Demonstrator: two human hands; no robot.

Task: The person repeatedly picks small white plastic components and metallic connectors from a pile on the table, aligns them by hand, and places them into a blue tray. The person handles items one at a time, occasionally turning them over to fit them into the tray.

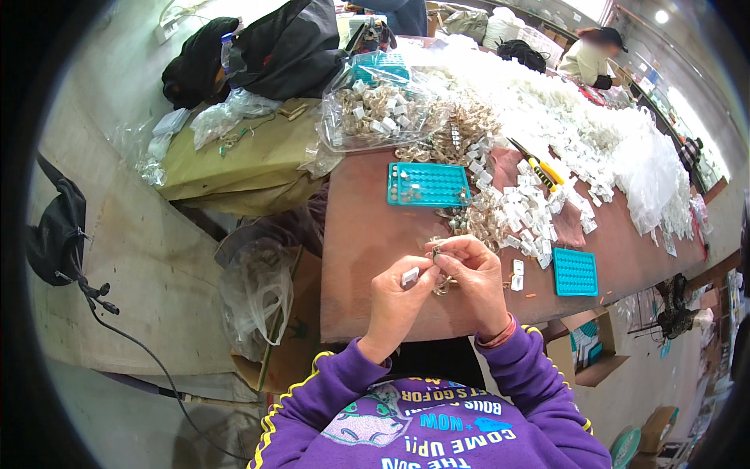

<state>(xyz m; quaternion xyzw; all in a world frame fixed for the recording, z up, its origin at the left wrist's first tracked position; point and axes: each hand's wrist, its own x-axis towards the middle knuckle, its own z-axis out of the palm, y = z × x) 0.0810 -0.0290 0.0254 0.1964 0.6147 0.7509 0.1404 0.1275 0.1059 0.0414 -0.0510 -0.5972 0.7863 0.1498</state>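
Above the near edge of the brown table, my two hands meet fingertip to fingertip. My left hand [400, 297] is closed, with a small white plastic case [410, 277] between its fingers. Thumb and fingers of my right hand [478, 283] pinch a thin beige wire [445, 287], which loops below the fingertips. What the fingertips press together is too small to make out. Beside my right hand lies an opened white case [517, 275]. Just beyond are a heap of white cases [527, 223] and beige wires [476, 215].
A teal tray [427, 197] holding small round pieces lies beyond my hands; another teal tray [576, 285] is at the right. Yellow-handled pliers [543, 173] rest on the heap. A clear bag [375, 117] of cases stands far left. Another person [594, 59] sits at the far right.
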